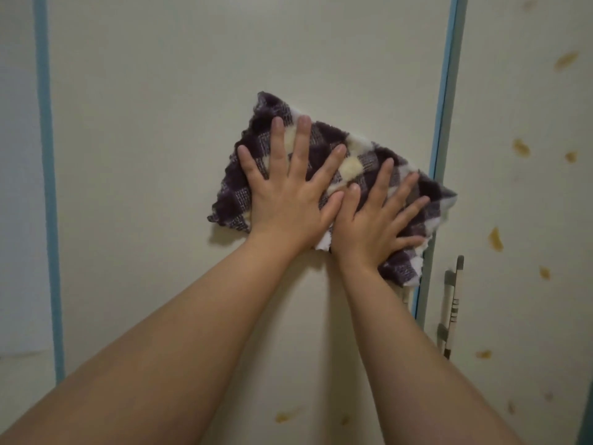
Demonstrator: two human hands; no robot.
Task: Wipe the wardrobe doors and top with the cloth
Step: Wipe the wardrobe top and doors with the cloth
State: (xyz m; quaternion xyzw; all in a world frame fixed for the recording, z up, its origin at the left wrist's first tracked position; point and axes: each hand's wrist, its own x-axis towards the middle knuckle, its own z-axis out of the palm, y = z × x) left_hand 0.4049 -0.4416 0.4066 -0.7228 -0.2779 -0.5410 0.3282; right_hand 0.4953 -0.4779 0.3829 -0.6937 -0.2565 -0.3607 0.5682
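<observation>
Head view: one checked cloth (pixel 362 149), two hands, two wardrobe doors and one handle (pixel 452 303) are seen. Both hands are laid flat with fingers straight and spread. The left hand (pixel 285 200) and the right hand (pixel 372 226) are pressed on the cloth with thumbs side by side, and nothing is gripped. The cloth is spread against the middle door (pixel 160 155) under both palms. Its right corner is lapped over the blue edge strip (pixel 444 107), above the handle. Several yellowish smears (pixel 495 239) are scattered on the right door (pixel 529 203).

purple-white checked cloth (pixel 362 157), cream door (pixel 160 123) (blue-edged)
</observation>
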